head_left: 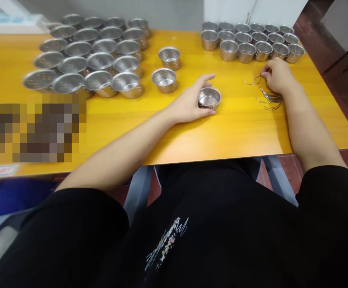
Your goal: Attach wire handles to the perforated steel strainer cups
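My left hand [188, 100] curves around the left side of a small perforated metal cup [210, 98], which stands upright on the yellow table. Its thumb lies along the near side, and the index finger sticks out past the far rim. Further right, my right hand [277, 76] pinches a thin curved wire [252, 83] between thumb and fingers. Just below that hand lies a small pile of similar bent wires [268, 100], partly hidden by the wrist. Two more perforated cups, a nearer one [164, 81] and a farther one [169, 58], stand left of my left hand.
Rows of perforated metal cups [98, 82] fill the table's left back. Several smaller-looking cups [246, 52] stand in rows at the right back, against a white panel [246, 14]. A pixelated patch covers the left front of the yellow table [236, 138].
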Tool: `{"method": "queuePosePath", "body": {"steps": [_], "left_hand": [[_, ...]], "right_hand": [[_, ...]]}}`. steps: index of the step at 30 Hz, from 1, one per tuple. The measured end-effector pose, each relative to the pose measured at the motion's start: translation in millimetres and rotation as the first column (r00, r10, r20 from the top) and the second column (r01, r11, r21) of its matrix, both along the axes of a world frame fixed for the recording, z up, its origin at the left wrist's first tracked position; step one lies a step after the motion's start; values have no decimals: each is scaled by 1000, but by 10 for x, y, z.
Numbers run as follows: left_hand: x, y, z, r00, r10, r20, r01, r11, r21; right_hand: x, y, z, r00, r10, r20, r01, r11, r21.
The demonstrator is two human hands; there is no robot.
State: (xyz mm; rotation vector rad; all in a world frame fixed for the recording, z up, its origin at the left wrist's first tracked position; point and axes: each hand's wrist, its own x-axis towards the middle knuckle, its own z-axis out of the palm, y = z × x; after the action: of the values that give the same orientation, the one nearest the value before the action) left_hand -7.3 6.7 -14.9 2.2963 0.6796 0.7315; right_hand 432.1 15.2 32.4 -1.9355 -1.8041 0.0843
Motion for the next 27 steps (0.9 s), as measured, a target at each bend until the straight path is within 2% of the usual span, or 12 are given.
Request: {"method": "queuePosePath", "body": {"steps": [3, 7, 9, 12, 16, 21, 25, 27], "left_hand": [[1, 14, 10, 1000, -9, 14, 9, 1000, 3], [-9, 61, -35, 1000, -5, 29, 5, 1000, 20], [-10, 78, -78, 999, -4, 33, 3, 1000, 9], [6, 84, -130, 998, -23, 59, 24, 1000, -18], [38, 55, -125, 996, -55, 73, 57, 998, -23], [47, 34, -81, 994, -87, 60, 89, 995, -43], [45, 51, -77, 996, -50, 69, 53, 998, -44], [49, 58, -76, 996, -37, 83, 42, 998, -51]], "right_hand": [[-30, -103, 103, 999, 48, 25, -47, 997, -69], [-82, -243, 218, 996, 26, -80, -37, 990, -135], [-107, -257, 226, 995, 26, -100, -39, 990, -136], [-143, -222, 200, 999, 19, -45, -25, 989, -147], [-164, -172, 165, 999, 16, 33, -11, 988, -155], [-167, -188, 161, 1000, 4, -16, -6, 992, -129], [-224, -211, 198, 995, -71, -72, 66, 996, -58], [-288, -237, 235, 995, -69, -65, 68, 998, -17]]}}
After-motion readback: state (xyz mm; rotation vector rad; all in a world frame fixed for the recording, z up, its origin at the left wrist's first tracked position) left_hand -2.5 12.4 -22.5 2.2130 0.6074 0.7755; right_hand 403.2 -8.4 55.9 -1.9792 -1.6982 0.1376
